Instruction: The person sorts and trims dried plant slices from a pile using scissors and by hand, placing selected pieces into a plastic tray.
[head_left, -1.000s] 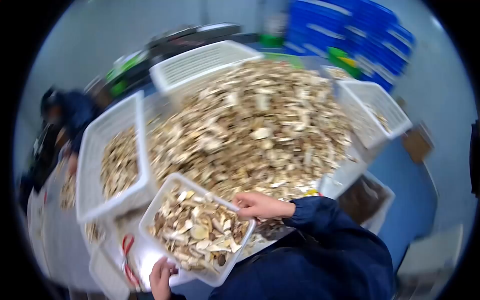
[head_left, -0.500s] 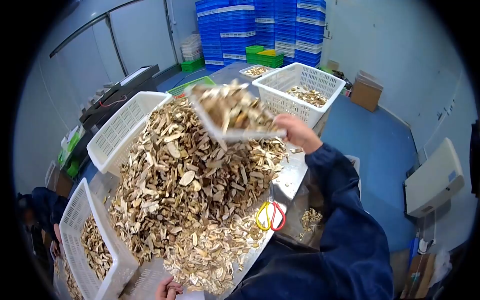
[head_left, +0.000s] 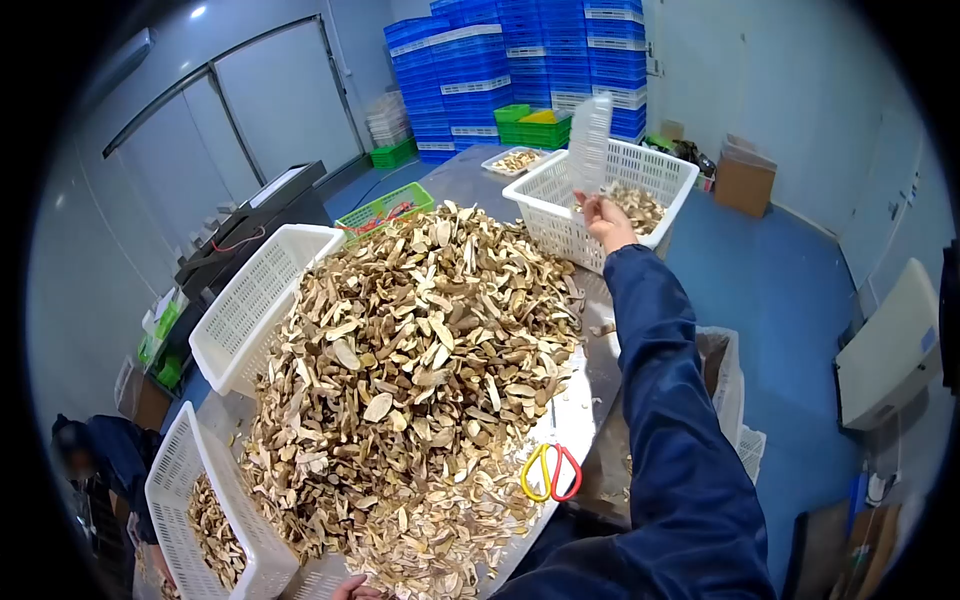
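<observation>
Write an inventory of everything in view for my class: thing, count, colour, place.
Slice heap: one, brownish, table centre
Table: one, grey, under heap
Large baskets: three, white, around heap
Tilted tray: one, pale, by right basket
Scissors: one, yellow and red, table's right edge
Small tray: one, white, table's rear
Green basket: one, green, behind heap
Crates: many, mostly blue, back
Equipment: count unclear, black, left
Boxes: two or more, brown, floor
Lined bin: one, whitish, right of table
Co-worker: one, navy clothing, lower left
Right hand: one, navy sleeve, gripping tilted tray
Left hand: one, mostly cut off, bottom edge
</observation>
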